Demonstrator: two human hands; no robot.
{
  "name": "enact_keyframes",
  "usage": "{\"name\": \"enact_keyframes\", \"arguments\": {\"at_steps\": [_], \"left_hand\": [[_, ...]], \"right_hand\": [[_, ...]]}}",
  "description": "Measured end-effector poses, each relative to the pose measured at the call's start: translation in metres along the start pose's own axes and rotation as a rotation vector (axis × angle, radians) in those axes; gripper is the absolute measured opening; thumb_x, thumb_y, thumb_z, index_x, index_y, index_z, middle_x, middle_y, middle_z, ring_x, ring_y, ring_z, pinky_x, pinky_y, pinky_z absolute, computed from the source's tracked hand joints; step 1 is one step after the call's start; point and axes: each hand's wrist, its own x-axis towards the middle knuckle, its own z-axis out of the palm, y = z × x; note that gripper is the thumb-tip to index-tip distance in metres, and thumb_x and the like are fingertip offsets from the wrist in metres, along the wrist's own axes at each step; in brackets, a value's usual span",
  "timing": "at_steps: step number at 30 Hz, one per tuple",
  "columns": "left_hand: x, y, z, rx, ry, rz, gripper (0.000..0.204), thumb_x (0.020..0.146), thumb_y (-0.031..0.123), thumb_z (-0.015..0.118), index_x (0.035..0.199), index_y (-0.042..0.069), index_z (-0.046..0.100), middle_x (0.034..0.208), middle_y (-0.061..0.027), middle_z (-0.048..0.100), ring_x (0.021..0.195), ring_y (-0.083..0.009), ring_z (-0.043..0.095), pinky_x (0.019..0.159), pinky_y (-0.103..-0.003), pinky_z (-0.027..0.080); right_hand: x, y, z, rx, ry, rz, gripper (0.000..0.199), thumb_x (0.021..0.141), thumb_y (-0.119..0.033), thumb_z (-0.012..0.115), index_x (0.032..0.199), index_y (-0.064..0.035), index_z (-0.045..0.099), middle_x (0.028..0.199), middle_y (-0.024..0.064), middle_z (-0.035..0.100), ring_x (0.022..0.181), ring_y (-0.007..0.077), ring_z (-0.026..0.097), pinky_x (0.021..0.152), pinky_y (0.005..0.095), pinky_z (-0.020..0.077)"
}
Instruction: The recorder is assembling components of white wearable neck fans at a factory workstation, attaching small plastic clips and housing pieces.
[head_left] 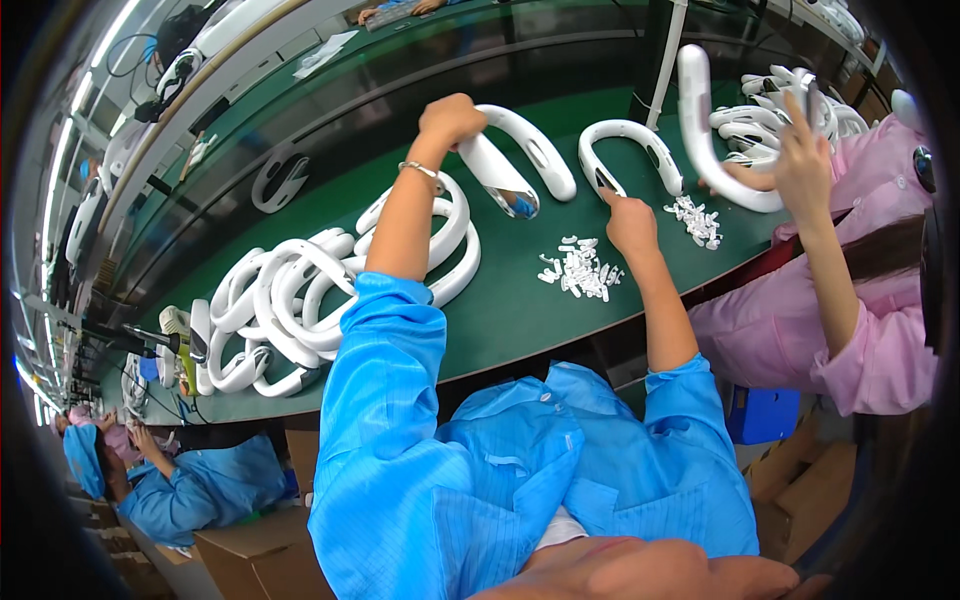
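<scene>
My left hand [452, 121] is closed around the curved end of a white U-shaped neck fan [489, 168]. Its two arms point toward me, one ending in a shiny mirrored patch. To the right, another white neck fan [617, 131] lies on the green table with its bend away from me. My right hand [632, 226] has its fingers curled and a fingertip at the dark inset on this fan's left arm. Whether a small part is pinched there is hidden. A pile of small white plastic clips [582, 269] lies between my forearms.
Many white neck fans [300, 290] are heaped at the left, near a yellow-green power tool [178, 330]. A second clip pile [698, 223] lies right of my hand. A pink-sleeved co-worker [830, 270] handles a raised neck fan [697, 120]. Cardboard boxes [255, 550] stand below.
</scene>
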Motion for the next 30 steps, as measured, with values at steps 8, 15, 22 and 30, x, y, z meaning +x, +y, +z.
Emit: {"name": "enact_keyframes", "arguments": {"at_steps": [8,15,22,30], "left_hand": [[-0.013,-0.091,0.015,-1.255,-0.220,-0.028,0.019,0.081,0.019,0.061,0.091,0.003,0.065,0.076,-0.0097,0.065,0.057,-0.0205,0.063,0.048,-0.030,0.054],[-0.051,-0.052,0.061,-1.662,-0.569,-0.074,0.038,0.095,0.029,0.042,0.106,-0.006,0.050,0.081,-0.0295,0.061,0.056,-0.0272,0.065,0.043,-0.025,0.056],[-0.072,-0.020,0.100,-1.670,-0.692,-0.169,0.040,0.096,0.029,0.038,0.107,-0.007,0.053,0.088,-0.0328,0.061,0.065,-0.0317,0.068,0.052,-0.031,0.060],[-0.144,0.004,0.134,-1.758,-0.657,0.027,0.026,0.091,0.017,0.052,0.107,-0.003,0.055,0.094,-0.0179,0.064,0.085,-0.0270,0.066,0.072,-0.038,0.059]], "right_hand": [[-0.008,-0.011,-0.012,0.706,0.090,0.150,0.023,0.081,-0.004,0.060,0.103,0.0022,0.062,0.078,0.0164,0.066,0.070,0.0267,0.066,0.065,0.0354,0.0525],[-0.012,-0.046,-0.060,1.627,-0.126,0.242,0.017,0.086,0.002,0.056,0.101,0.0103,0.059,0.095,0.0153,0.064,0.084,0.0185,0.065,0.075,0.0244,0.0558],[-0.008,-0.048,-0.052,2.025,-0.266,0.423,0.019,0.088,-0.001,0.056,0.103,0.0105,0.055,0.095,0.0162,0.063,0.086,0.0192,0.065,0.075,0.0236,0.0564],[-0.024,-0.049,-0.051,1.758,-0.356,0.331,0.013,0.087,-0.007,0.061,0.097,-0.0006,0.061,0.077,0.0049,0.062,0.064,0.0114,0.061,0.060,0.0232,0.0545]]}}
